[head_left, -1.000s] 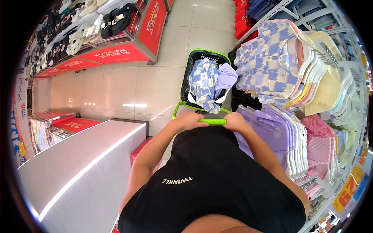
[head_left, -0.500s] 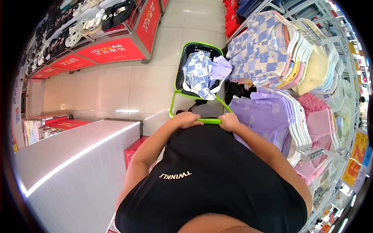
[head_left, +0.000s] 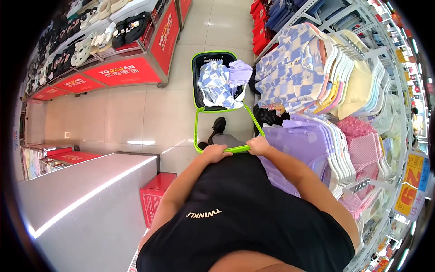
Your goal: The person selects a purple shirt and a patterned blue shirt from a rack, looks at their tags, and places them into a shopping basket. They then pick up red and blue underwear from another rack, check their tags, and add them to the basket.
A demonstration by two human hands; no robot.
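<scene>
Both of my hands grip the bright green handle (head_left: 237,148) of a black shopping basket with a green rim (head_left: 195,86). My left hand (head_left: 215,153) wraps round the handle's left part, and my right hand (head_left: 259,146) closes on its right end. Ahead of me the basket rests low over the floor; whether it has wheels is hidden. A blue-and-white checked garment (head_left: 216,84) lies in it, with a pale purple garment (head_left: 239,73) to its right. White hanger-like edges show at the front of the clothes.
Racks of hanging clothes line my right, with purple tops (head_left: 297,140) and checked shirts (head_left: 290,68) close to the basket. A shoe display (head_left: 118,72) stands at far left. A grey counter (head_left: 99,199) and red box (head_left: 156,192) are nearer left. Tiled floor (head_left: 176,99) runs between.
The basket has shifted left in view and a little farther from my hands, showing more of its handle frame. My foot now shows between basket and handle. Both hands keep their hold.
</scene>
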